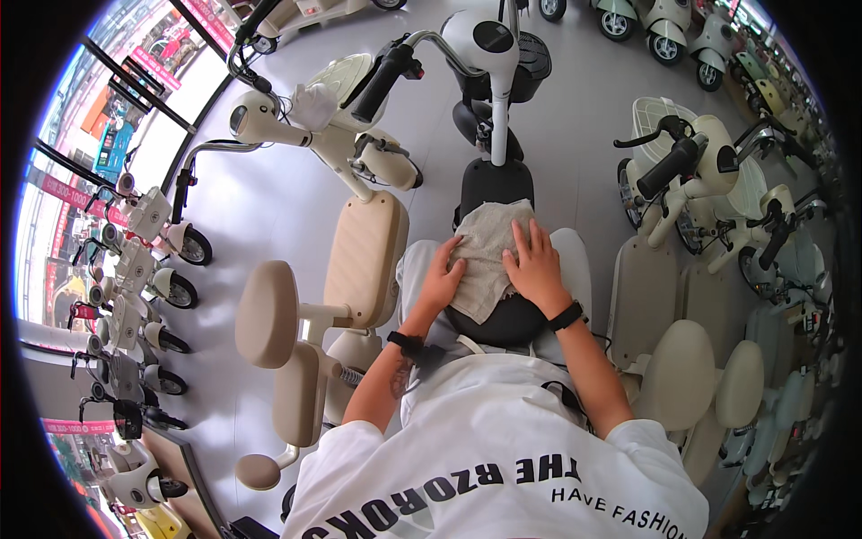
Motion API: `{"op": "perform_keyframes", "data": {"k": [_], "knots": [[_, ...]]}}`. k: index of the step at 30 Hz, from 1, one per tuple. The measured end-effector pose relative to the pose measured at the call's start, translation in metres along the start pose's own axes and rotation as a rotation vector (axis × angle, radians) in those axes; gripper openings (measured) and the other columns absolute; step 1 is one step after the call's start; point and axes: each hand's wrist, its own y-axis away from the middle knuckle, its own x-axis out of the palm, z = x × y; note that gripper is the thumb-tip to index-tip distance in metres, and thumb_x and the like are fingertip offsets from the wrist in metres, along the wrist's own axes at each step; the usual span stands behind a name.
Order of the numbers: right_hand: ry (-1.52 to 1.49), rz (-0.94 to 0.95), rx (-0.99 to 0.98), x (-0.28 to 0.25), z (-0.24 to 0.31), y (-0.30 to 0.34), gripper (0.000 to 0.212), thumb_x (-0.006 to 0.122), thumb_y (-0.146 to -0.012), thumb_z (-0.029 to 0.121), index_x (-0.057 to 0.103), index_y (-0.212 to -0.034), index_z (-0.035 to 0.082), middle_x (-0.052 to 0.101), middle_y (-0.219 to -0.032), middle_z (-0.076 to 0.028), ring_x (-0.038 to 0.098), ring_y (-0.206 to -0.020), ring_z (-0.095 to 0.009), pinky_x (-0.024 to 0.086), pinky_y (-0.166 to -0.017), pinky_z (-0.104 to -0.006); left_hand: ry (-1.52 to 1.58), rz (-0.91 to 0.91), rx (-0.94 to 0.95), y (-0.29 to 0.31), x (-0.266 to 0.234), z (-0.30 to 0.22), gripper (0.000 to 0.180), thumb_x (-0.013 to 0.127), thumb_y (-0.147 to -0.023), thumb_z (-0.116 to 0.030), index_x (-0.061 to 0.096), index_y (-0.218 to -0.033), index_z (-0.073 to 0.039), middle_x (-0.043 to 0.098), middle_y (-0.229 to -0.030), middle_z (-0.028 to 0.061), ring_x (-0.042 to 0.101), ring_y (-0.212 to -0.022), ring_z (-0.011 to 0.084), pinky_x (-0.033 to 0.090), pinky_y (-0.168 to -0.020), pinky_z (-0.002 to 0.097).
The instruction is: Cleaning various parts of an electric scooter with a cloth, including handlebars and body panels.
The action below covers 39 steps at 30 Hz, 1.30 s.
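A grey-beige cloth [489, 260] lies spread, lightly wrinkled, over the black seat [507, 325] of a white electric scooter [500, 108] between my knees. My left hand [440, 280] rests at the cloth's left edge, fingers stretched forward and the thumb on the fabric. On the cloth's right side lies my right hand [537, 268], flat, with its fingers apart. Both wrists wear black bands. The seat's rear shows below the cloth, and its front part shows beyond it.
Close on the left stands a cream scooter with a tan seat [366, 260] and backrest [267, 314]. Another beige scooter [646, 278] is close on the right. More scooters [135, 305] line the glass wall at far left, and several others [664, 36] stand at the back right.
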Motion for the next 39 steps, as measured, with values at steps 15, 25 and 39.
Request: {"op": "perform_keyframes", "data": {"k": [15, 25, 39], "knots": [[-0.001, -0.122, 0.129, -0.022, 0.034, 0.067, 0.06, 0.062, -0.085, 0.027, 0.05, -0.142, 0.014, 0.049, -0.142, -0.02, 0.048, -0.128, -0.041, 0.044, -0.099, -0.0515, -0.314, 0.096, -0.027, 0.055, 0.001, -0.028, 0.05, 0.052, -0.096, -0.018, 0.045, -0.143, -0.004, 0.055, -0.136, 0.0213, 0.051, -0.127, 0.036, 0.043, -0.104, 0.0409], [0.115, -0.082, 0.133, -0.042, 0.012, 0.104, 0.058, 0.066, -0.081, 0.019, 0.051, -0.135, 0.005, 0.052, -0.129, -0.019, 0.052, -0.116, -0.036, 0.049, -0.083, -0.0498, -0.901, 0.06, 0.247, 0.111, 0.057, -0.051, 0.06, 0.056, -0.093, -0.027, 0.043, -0.148, -0.006, 0.032, -0.156, 0.026, 0.034, -0.139, 0.053, 0.05, -0.094, 0.0606], [-0.214, 0.135, 0.204, -0.049, 0.02, 0.094, 0.072, 0.063, -0.077, 0.008, 0.047, -0.146, 0.015, 0.043, -0.146, -0.026, 0.047, -0.128, -0.044, 0.044, -0.106, -0.0498, -0.898, 0.145, 0.24, 0.102, 0.033, -0.03, 0.068, 0.054, -0.093, -0.036, 0.037, -0.151, -0.005, 0.031, -0.156, 0.0274, 0.043, -0.129, 0.0494, 0.049, -0.092, 0.0609]]}}
